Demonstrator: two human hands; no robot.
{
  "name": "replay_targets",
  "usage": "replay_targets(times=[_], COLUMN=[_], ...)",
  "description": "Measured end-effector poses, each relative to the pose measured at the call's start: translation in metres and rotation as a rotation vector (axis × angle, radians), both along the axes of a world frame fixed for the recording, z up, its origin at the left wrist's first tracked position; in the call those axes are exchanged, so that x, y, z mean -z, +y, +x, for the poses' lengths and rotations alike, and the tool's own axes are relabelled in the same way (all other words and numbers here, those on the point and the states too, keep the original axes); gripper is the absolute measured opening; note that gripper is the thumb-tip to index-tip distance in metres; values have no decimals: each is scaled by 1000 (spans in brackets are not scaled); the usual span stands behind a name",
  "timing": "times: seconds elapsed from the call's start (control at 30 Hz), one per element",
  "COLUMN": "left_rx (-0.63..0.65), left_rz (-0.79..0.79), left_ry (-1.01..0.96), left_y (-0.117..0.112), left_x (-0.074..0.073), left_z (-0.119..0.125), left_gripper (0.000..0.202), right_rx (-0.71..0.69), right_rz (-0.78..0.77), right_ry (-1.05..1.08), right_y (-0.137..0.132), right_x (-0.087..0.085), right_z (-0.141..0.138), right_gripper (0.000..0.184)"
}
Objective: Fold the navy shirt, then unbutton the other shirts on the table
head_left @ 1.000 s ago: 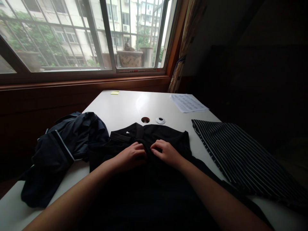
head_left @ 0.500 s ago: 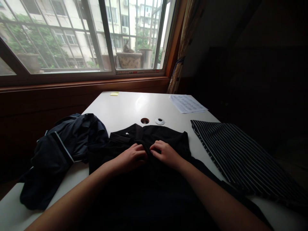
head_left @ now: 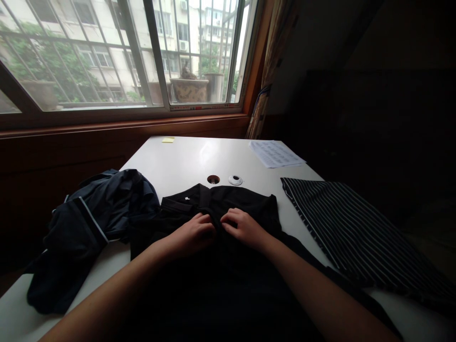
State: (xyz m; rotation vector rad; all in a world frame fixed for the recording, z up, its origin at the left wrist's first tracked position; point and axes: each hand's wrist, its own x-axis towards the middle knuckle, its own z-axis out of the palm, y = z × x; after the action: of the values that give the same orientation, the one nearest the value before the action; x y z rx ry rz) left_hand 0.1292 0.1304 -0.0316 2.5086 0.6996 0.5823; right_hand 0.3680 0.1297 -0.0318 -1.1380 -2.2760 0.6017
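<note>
A black collared shirt (head_left: 242, 197) lies spread on the white table (head_left: 185, 161), its collar toward the window and a small white tag inside the neck. Just below the collar, my left hand (head_left: 199, 230) has its fingers curled and closed on the shirt's front edge. My right hand (head_left: 242, 227) faces it a short way to the right, thumb and fingers pinched at the same front strip. Whether a button sits between the fingertips cannot be made out. The lower part of the shirt is lost in shadow between my forearms.
Left of the shirt lies a crumpled dark blue garment (head_left: 107, 209) with pale piping. A black-and-white striped cloth (head_left: 342, 218) covers the right side. Farther back are printed papers (head_left: 274, 153), a yellow sticky note (head_left: 168, 140), a round cable hole (head_left: 213, 179) and its white cover (head_left: 235, 180).
Both hands stay at the shirt's front with nearly the same grip. The whole view has shifted very slightly.
</note>
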Motion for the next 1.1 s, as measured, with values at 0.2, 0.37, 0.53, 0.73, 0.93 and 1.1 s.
replay_targets(times=[0.2, 0.37, 0.53, 0.73, 0.93, 1.1], left_rx=[-12, -105, -227, -366, -656, -763], left_rz=[51, 154, 259, 338, 419, 348], left_ry=[0, 108, 175, 161, 126, 160], left_y=[0, 6, 16, 24, 34, 47], left_x=[-1, -1, 5, 9, 8, 14], left_z=[-2, -12, -25, -32, -44, -60], left_gripper=[13, 22, 30, 33, 23, 22], right_rx=[8, 75, 289, 496, 436, 324], right_rz=[4, 71, 120, 92, 68, 108], right_ry=[10, -10, -87, -239, -434, -476], right_y=[-1, 10, 34, 48, 42, 32], right_x=[-1, 3, 12, 20, 21, 10], right_z=[0, 16, 51, 78, 73, 63], right_gripper=[9, 11, 20, 31, 49, 57])
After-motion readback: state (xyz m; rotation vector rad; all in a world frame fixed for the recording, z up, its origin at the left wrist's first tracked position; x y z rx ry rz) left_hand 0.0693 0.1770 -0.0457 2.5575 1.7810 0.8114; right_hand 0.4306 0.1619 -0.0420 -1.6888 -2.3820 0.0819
